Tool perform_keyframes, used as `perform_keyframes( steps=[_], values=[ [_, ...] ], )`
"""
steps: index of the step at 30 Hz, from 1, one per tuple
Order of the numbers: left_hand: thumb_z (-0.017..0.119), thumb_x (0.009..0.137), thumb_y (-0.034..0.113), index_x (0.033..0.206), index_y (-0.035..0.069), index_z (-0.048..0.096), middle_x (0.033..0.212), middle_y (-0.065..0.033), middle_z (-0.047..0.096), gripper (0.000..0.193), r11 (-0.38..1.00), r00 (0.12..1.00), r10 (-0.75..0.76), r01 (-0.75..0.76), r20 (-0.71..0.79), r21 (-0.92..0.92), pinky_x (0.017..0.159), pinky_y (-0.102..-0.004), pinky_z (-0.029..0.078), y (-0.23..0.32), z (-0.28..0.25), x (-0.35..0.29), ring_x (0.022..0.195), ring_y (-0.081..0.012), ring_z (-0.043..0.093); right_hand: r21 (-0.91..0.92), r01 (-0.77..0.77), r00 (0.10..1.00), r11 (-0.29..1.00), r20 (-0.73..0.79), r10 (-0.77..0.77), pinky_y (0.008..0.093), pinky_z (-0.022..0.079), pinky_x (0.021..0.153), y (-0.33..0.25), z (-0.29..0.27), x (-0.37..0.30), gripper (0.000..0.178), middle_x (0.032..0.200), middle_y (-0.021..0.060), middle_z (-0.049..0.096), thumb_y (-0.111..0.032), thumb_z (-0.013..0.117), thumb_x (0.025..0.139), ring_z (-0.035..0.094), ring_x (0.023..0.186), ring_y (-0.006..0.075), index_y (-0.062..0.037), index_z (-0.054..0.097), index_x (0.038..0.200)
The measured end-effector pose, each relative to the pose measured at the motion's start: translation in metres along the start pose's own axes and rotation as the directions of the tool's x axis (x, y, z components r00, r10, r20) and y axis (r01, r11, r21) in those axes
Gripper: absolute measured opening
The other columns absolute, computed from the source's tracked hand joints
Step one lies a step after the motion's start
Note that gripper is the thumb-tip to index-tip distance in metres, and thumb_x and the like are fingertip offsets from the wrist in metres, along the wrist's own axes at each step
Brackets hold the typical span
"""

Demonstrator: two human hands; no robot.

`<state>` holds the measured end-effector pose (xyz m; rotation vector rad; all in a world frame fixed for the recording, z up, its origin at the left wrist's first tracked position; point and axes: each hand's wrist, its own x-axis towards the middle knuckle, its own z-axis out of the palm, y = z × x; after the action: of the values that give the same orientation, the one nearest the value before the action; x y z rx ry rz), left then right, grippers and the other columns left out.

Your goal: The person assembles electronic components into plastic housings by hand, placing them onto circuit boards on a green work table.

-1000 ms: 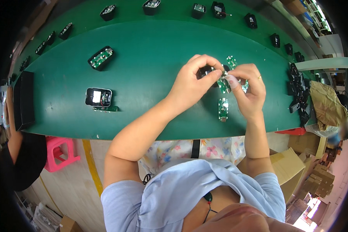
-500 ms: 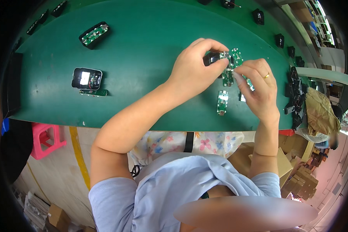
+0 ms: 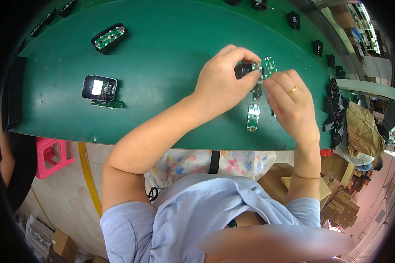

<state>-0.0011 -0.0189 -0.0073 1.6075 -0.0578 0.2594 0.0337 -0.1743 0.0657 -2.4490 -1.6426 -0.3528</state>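
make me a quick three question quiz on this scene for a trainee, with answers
1. Multiple choice: which hand holds a small black casing? a) right, b) left, c) neither
2. True or false: a gold ring is on a finger of the right hand.
3. Fill in: the plastic stool is ____ in colour.

Key:
1. b, the left hand
2. True
3. Pink

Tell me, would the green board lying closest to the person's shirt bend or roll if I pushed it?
The green board probably won't roll: it's flat and long. It's likely stiff, since its edges look straight. The tiny parts on top might break if pushed hard.
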Motion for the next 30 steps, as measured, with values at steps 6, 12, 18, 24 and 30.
perform_keyframes(
  steps=[6,12,18,24,30],
  values=[
    [0.063,0.079,0.006,0.095,0.004,0.062,0.089,-0.0015,0.056,0.016,0.999,1.000,-0.005,0.004,0.020,0.049,0.062,-0.0205,0.043,-0.002,-0.001,-0.002,0.072,-0.0056,0.051,-0.018,0.093,0.990,0.996,0.104,-0.090,0.0314,0.044,0.056,-0.011,-0.002,0.006,0.020,0.077,0.0061,0.045,0.001,0.058,0.060,0.048,0.069,0.0211,-0.0004,0.055,0.080],
    [0.061,0.082,0.006,0.095,0.001,0.061,0.089,-0.0006,0.056,0.014,0.972,0.989,-0.129,0.141,0.071,-0.186,0.059,-0.0184,0.043,0.002,-0.001,0.000,0.069,-0.0033,0.051,0.134,-0.050,0.999,0.990,0.005,0.049,0.0335,0.045,0.057,0.005,-0.005,-0.001,0.022,0.082,0.0074,0.052,0.005,0.064,0.065,0.052,0.069,0.0239,-0.0014,0.056,0.085],
    [0.061,0.081,0.004,0.094,0.000,0.061,0.089,-0.0010,0.055,0.014,0.993,0.999,-0.018,0.023,0.042,-0.112,0.061,-0.0184,0.044,0.003,-0.002,0.000,0.071,-0.0039,0.053,0.170,-0.045,0.989,0.984,-0.131,0.068,0.0322,0.046,0.057,0.008,0.000,-0.009,0.024,0.082,0.0076,0.056,0.005,0.067,0.066,0.054,0.070,0.0235,-0.0013,0.058,0.086],
    [0.061,0.081,0.004,0.094,-0.001,0.061,0.091,-0.0023,0.055,0.014,0.995,1.000,0.002,0.000,0.025,-0.096,0.064,-0.0191,0.045,0.003,-0.001,0.000,0.074,-0.0050,0.053,0.185,-0.022,0.991,0.983,-0.126,0.045,0.0324,0.046,0.057,0.005,0.003,-0.008,0.022,0.081,0.0081,0.057,0.006,0.068,0.066,0.055,0.069,0.0234,-0.0012,0.058,0.085],
    [0.061,0.080,0.004,0.094,0.000,0.061,0.091,-0.0028,0.055,0.014,0.997,1.000,-0.005,0.007,0.022,-0.070,0.065,-0.0196,0.045,0.005,-0.002,-0.001,0.075,-0.0057,0.054,0.151,-0.012,0.995,0.988,-0.096,0.027,0.0329,0.045,0.057,0.004,0.002,-0.006,0.023,0.083,0.0089,0.056,0.006,0.067,0.065,0.054,0.069,0.0247,0.0002,0.058,0.085]
  ],
)
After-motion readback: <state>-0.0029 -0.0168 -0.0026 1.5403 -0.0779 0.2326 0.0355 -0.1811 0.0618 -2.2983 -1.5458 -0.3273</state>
